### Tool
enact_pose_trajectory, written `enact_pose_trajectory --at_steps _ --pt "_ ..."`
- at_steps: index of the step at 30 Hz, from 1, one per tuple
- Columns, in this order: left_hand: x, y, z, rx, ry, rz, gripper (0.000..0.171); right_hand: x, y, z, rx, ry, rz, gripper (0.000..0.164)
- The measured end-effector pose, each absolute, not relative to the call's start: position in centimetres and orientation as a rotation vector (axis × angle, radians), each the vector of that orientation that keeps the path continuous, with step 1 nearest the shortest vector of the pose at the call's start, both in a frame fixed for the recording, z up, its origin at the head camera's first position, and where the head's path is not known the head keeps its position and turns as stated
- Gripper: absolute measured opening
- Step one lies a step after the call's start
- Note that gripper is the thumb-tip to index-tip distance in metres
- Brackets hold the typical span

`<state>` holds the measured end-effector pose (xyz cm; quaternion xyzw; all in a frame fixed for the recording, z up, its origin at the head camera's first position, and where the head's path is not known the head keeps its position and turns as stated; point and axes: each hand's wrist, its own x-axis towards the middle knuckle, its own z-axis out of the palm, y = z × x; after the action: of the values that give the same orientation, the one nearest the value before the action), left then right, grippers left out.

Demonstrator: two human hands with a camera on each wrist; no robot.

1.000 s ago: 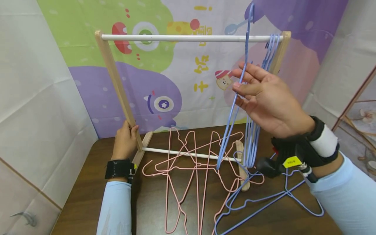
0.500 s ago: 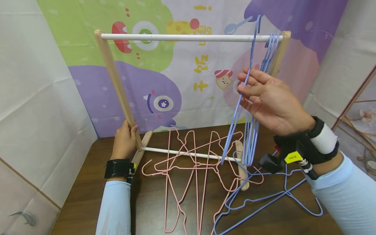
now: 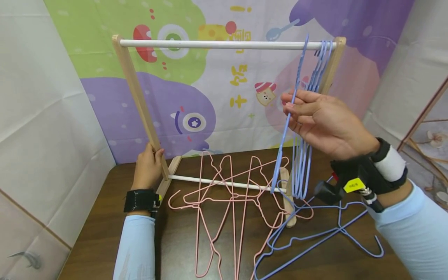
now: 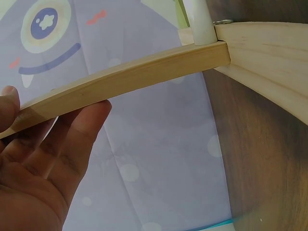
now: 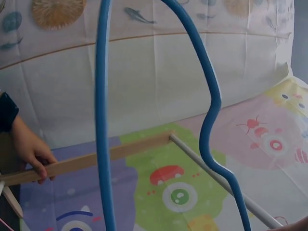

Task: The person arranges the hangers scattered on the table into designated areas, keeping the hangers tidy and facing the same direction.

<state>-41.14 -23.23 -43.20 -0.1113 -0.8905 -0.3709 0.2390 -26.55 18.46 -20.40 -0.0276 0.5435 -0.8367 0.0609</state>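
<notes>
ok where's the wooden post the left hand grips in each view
Head: wooden post, left half, slanting down.
Left wrist: wooden post, from left edge toward upper right.
Right wrist: wooden post, lower left to just past centre, partly behind blue hanger.
Shared landmark: left hand gripping it.

A small indoor booth draped in fabric, resembling a makeshift filming set; home or lab, it cannot be told. Beyond the left hand (image 3: 148, 167) and right hand (image 3: 327, 122) hangs a cartoon-monster backdrop (image 3: 227, 132). Creased pale cloth (image 3: 45, 97) rises on the left hand's outer side, patterned cloth (image 3: 428, 132) on the right hand's. Below both spreads a wood-grain surface (image 3: 180, 249).
</notes>
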Motion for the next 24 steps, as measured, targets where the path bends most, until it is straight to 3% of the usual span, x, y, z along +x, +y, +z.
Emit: enact_pose_trajectory --at_steps 10,12,15,20,22,24 --pt "-41.2 -23.2 -43.2 -0.306 -2.440 -1.016 0.031 -25.4 18.0 -21.0 -0.185 1.732 -2.569 0.009" --pt "-41.3 -23.3 -43.3 -0.305 -2.440 -1.015 0.031 -25.3 18.0 -21.1 -0.207 1.814 -2.548 0.008" --pt "-41.5 -23.3 -43.4 -0.307 -2.442 -1.021 0.032 -25.0 17.9 -21.4 -0.225 1.899 -2.533 0.019" --pt "-41.8 -23.4 -43.4 -0.315 -2.439 -1.023 0.034 -24.5 18.1 -21.8 -0.168 2.020 -2.553 0.069" --pt "-41.9 -23.4 -43.4 -0.319 -2.438 -1.020 0.035 -24.4 18.1 -21.8 -0.148 2.065 -2.558 0.074" --pt "-41.9 -23.5 -43.4 -0.321 -2.440 -1.018 0.035 -24.3 18.2 -21.8 -0.144 2.113 -2.546 0.065"
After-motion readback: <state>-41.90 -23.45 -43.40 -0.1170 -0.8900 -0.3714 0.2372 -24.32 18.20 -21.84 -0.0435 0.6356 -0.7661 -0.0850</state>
